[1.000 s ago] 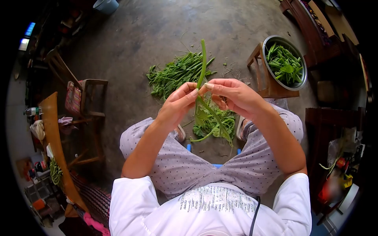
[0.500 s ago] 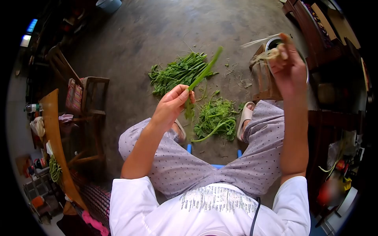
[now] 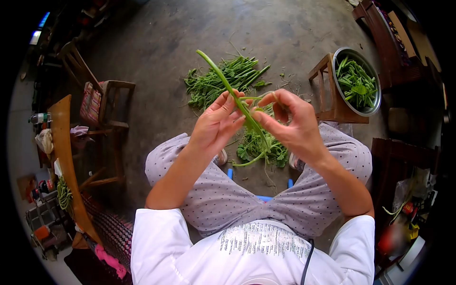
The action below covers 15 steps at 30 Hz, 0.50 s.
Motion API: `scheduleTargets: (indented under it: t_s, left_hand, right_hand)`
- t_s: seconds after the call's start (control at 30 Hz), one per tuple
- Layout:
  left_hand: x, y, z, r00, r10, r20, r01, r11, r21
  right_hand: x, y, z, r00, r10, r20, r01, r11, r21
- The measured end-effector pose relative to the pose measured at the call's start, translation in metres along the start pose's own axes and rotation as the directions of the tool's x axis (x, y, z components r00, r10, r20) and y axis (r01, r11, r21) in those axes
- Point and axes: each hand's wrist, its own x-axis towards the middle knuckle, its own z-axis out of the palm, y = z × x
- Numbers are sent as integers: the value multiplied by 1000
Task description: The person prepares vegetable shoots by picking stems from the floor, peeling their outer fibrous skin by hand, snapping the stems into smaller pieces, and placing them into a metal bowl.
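My left hand (image 3: 214, 119) pinches a long green leafy-vegetable stalk (image 3: 217, 72) between thumb and fingers, held slanting above the floor. Close on its right, my right hand (image 3: 297, 124) has thumb and forefinger drawn together on thin pale-green fibre strands (image 3: 256, 98), which reach across to the stalk. Its fingertips are slightly blurred. Below the hands lies a tangled heap of leaves and strings (image 3: 261, 151), partly hidden by them. Farther out on the floor, a pile of leafy stalks (image 3: 209, 88) is spread behind the held stalk.
A metal basin (image 3: 378, 95) of cut green pieces rests on a wooden stool (image 3: 327, 115) to the right. Wooden chair (image 3: 114, 85) and a table edge (image 3: 61, 137) stand at left. Between my knees shows a blue seat (image 3: 264, 198). Loose scraps dot the concrete floor.
My right hand has come from beside the basin at the right back to the stalk. The left hand still grips the stalk, which now leans the other way, its top toward the left.
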Motion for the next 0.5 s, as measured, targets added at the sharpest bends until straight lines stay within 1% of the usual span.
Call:
scheduleTargets:
  t_s: [0.07,0.1,0.17,0.3,0.37,0.4,0.47,0.5]
  left_hand:
    - [0,-2,1,999,47,9,-47,999,-18]
    - [1,-3,3,999,46,9,-46,999,-20]
    - [1,-4,7,995,92,35,-91,995,-35]
    - [-1,-1,17,994,96,51,-94,995,-43]
    - [-3,3,23,995,96,42,-99,993,69]
    - [-3,3,20,994,97,41,-100,993,69]
    - [-1,0,13,970,244,-22,-224,920,323]
    - [-2,1,14,969,244,-23,-224,919,323]
  right_hand:
    - [-1,1,12,991,-120,-66,111,986,-124]
    - [0,3,17,991,-118,-65,109,986,-125]
    - [1,4,22,985,-150,-90,137,982,-133]
    - [4,5,24,986,-134,-101,115,978,-175]
    - [5,7,24,961,-253,-115,212,936,-281]
    - [4,8,24,961,-253,-114,213,936,-281]
    - [3,9,24,940,-320,-117,268,908,-323]
    - [3,9,22,940,-320,-116,269,908,-322]
